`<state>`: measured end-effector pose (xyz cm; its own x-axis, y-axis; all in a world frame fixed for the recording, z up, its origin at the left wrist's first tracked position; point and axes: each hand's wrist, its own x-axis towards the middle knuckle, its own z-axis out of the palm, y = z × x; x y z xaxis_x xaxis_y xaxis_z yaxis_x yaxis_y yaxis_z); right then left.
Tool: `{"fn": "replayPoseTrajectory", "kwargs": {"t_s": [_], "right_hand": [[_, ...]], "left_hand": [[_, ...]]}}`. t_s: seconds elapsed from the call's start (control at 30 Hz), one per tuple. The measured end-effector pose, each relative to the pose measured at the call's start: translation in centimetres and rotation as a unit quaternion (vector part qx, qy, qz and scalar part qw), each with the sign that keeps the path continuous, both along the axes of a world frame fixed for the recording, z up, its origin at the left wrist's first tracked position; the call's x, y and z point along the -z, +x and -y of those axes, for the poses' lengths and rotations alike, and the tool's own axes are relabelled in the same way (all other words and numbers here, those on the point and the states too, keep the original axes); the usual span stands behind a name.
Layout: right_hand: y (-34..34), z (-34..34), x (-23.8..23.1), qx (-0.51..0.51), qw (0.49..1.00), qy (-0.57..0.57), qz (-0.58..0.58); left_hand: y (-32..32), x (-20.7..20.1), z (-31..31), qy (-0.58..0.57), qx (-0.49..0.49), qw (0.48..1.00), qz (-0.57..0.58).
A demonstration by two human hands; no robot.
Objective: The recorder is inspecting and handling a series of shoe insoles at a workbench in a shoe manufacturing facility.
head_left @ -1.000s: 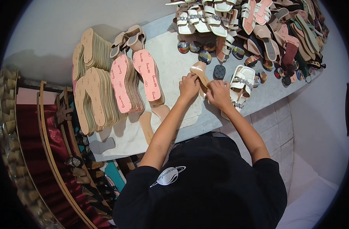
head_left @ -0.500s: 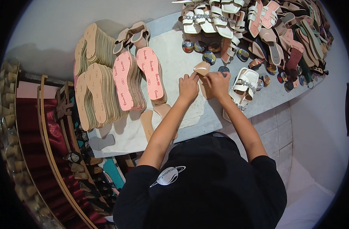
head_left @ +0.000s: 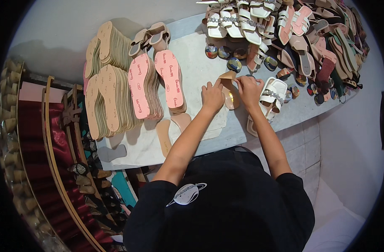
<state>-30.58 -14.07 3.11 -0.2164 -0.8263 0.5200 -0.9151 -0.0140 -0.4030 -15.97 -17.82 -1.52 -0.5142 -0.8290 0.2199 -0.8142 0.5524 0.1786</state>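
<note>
A tan sandal (head_left: 231,100) with a shiny patch on its footbed sits on the table between my hands. Its wide tan strap (head_left: 228,76) is at the far end. My left hand (head_left: 213,97) grips the strap's left side, its fingertips partly hidden. On the other side, my right hand (head_left: 249,89) pinches the strap's right edge between thumb and finger. Just right of that hand stand white sandals (head_left: 271,97) with a jewelled band. Partly behind my right fingers is a small dark round piece.
Left on the table (head_left: 195,54) are stacks of tan insoles (head_left: 112,98) and pink insoles (head_left: 143,88). Two loose tan pieces (head_left: 163,136) lie by my left forearm, and a grey sole (head_left: 113,153) near the corner. Piled sandals (head_left: 301,59) fill the far right. A shoe rack (head_left: 53,138) stands at left.
The sandal's strap has tipped, so its face now looks darker and the shiny footbed shows below it. My right hand has shifted slightly right. The whole view has moved a little.
</note>
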Motion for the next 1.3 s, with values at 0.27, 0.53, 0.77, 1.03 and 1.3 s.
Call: {"fn": "replayPoseTrajectory", "kwargs": {"t_s": [0.27,0.53,0.77,1.03,1.3], "right_hand": [[-0.5,0.0,-0.4,0.026,1.000,-0.005,0.013],[-1.0,0.0,-1.3,0.044,0.998,-0.016,0.038],[-3.3,-0.6,-7.4,0.060,0.991,-0.093,0.076],[0.8,-4.7,-3.7,-0.010,0.963,-0.061,0.263],[7.5,-9.0,-2.3,-0.160,0.985,-0.011,0.060]], "left_hand": [[0.2,0.7,-0.4,-0.048,0.014,0.998,0.023],[-0.2,0.2,-0.4,-0.048,0.027,0.996,0.072],[-0.1,0.2,-0.1,-0.048,0.037,0.996,0.072],[0.3,-2.7,-1.6,0.234,-0.099,0.903,-0.346],[5.3,-4.3,-6.2,0.397,-0.083,0.736,-0.542]]}}
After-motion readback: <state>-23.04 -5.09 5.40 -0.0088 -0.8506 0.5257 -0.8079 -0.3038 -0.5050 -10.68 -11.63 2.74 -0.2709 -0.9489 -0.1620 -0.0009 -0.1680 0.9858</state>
